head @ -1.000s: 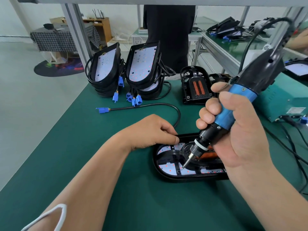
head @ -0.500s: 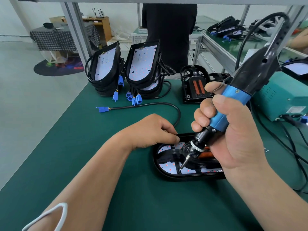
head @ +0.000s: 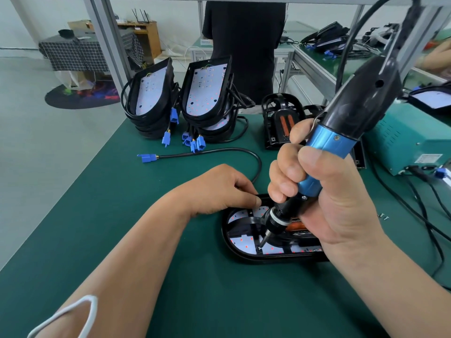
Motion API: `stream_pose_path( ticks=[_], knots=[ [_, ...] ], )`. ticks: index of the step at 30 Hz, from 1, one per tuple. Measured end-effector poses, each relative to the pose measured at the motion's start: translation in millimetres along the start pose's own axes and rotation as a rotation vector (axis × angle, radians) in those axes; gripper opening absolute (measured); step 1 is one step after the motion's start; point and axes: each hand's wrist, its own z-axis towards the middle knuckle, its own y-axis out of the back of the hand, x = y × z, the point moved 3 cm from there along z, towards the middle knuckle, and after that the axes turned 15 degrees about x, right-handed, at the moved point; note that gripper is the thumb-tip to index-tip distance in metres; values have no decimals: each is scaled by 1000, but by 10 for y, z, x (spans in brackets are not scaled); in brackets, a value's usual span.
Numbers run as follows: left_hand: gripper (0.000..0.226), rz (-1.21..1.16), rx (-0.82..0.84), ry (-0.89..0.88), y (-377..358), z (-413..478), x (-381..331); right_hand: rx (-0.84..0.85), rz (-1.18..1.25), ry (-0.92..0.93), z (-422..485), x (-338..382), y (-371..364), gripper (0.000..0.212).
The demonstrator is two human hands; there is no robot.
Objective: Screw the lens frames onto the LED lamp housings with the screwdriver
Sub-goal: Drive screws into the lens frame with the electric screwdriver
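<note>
A black oval LED lamp housing [head: 240, 252] lies flat on the green mat, its white LED board and black lens frame [head: 244, 219] showing inside. My left hand [head: 219, 189] rests on the housing's far left rim, thumb and fingertips curled down onto the frame. My right hand [head: 324, 191] grips the blue-and-black electric screwdriver [head: 341, 125], tilted toward the left. Its bit tip touches a screw point near the housing's front edge. My right hand hides the right half of the housing.
Two stacks of lamp housings [head: 195, 101] with blue connectors lean at the back of the mat. A black cable with a blue plug [head: 147, 157] curves behind my left hand. Loose lens frames [head: 280, 123], a teal power box [head: 410, 145] and loose screws [head: 383, 216] sit at right. A person stands behind the bench.
The screwdriver has shifted left and down, its bit moving to a screw point nearer the housing's front edge. My left hand has stayed on the rim.
</note>
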Motion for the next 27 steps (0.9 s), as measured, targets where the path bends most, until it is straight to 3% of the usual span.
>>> stream_pose_path(
  ticks=[3, 5, 11, 15, 20, 27],
  knots=[
    [30, 25, 7, -1, -4, -11, -19, 63, 12, -3, 8, -10, -8, 21],
    [37, 32, 14, -9, -14, -8, -22, 120, 25, -7, 13, -22, -10, 35],
    [9, -7, 18, -17, 0, 16, 40, 78, 85, 67, 15, -3, 50, 47],
    [17, -52, 66, 5, -3, -2, 47, -123, 97, 172, 30, 107, 202, 19],
    [29, -588, -37, 79, -5, 57, 104, -454, 162, 224, 44, 98, 578, 9],
    [13, -749, -84, 23, -45, 136, 101, -815, 225, 314, -2, 110, 1089, 21]
  ],
)
